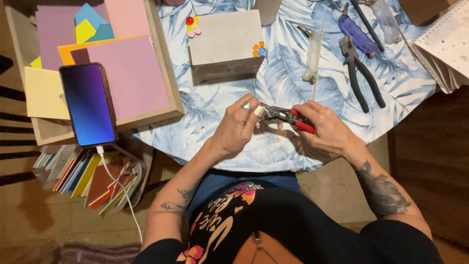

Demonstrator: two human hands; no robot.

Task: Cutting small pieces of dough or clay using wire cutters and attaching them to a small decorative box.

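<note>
Two hands over the round table's (293, 151) near edge: right hand (328, 131) wrapped around red-handled pliers (288, 117), left hand (239, 124) pinching narrowly at the jaws, perhaps on a small piece. Rigid steel, light; best gripped by the rubbery handles.

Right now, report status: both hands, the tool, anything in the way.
Right hand grips red-handled pliers. Left hand pinches at the plier jaws; piece there too small to tell. Black pliers and grey block lie on the tablecloth, apart from hands.
</note>
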